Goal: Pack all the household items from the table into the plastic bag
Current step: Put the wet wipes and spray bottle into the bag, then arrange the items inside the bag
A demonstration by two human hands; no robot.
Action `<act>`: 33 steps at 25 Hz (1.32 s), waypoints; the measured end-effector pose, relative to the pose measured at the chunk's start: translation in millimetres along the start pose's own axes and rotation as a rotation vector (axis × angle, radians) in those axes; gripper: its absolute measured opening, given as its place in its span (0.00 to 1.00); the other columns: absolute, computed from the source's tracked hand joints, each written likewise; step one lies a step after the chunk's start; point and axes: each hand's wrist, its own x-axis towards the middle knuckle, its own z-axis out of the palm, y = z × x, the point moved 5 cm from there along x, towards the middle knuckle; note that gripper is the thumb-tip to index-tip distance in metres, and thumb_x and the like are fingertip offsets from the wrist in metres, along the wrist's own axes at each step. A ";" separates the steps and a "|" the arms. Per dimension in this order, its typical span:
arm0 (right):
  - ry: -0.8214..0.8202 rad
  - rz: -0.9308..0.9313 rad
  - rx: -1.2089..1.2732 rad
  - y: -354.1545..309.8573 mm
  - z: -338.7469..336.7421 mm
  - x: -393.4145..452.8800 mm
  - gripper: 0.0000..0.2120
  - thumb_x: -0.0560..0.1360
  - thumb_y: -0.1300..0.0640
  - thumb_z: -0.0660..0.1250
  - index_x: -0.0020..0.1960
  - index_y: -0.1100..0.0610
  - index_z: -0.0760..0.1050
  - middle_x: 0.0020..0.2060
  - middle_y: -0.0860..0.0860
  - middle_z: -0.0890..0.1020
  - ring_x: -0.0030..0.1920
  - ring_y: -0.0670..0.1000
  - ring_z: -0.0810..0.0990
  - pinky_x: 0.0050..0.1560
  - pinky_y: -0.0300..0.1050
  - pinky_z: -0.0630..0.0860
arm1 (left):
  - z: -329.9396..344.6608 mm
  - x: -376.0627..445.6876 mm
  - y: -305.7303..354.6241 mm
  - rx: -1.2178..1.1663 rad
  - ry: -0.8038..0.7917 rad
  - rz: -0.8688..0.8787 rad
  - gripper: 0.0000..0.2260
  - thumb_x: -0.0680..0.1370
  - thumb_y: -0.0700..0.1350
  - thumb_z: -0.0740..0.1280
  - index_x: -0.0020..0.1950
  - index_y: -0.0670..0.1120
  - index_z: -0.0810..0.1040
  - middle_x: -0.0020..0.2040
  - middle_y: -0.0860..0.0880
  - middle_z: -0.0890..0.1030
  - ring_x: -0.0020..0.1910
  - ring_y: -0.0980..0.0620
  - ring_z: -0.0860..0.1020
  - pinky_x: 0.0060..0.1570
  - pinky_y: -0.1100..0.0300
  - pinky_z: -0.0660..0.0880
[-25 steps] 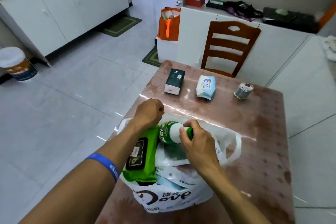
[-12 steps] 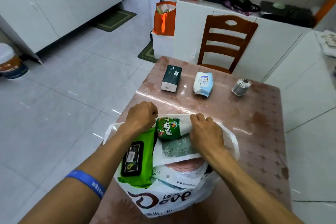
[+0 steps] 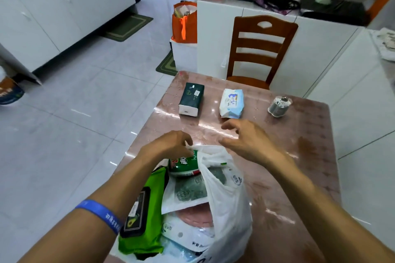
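A white plastic bag (image 3: 228, 205) stands at the near edge of the table (image 3: 303, 168). Inside it are a green wipes pack (image 3: 142, 215), a green bottle (image 3: 183, 163) and other packets. My left hand (image 3: 168, 145) pinches the bag's far rim above the bottle. My right hand (image 3: 245, 139) hovers over the table beyond the bag, fingers apart and holding nothing. Farther back on the table lie a dark green tissue pack (image 3: 191, 99), a white and blue wipes pack (image 3: 232, 102) and a small clear jar (image 3: 279, 106).
A wooden chair (image 3: 259, 49) stands behind the table's far edge against white cabinets (image 3: 215, 34). An orange bag (image 3: 184, 21) sits on a white box on the floor to the left. Tiled floor lies left of the table.
My right hand let go of the green bottle, now in the bag, and lifted away toward the far items. My left hand shifted to pinch the bag's rim.
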 end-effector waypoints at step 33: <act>-0.108 -0.133 0.996 -50.4 63.6 -57.2 0.37 0.61 0.62 0.79 0.65 0.46 0.68 0.59 0.54 0.80 0.58 0.53 0.82 0.53 0.47 0.80 | 131.4 -195.4 -1.6 -0.056 0.081 -0.196 0.25 0.76 0.53 0.62 0.70 0.46 0.63 0.60 0.41 0.73 0.62 0.40 0.68 0.56 0.48 0.70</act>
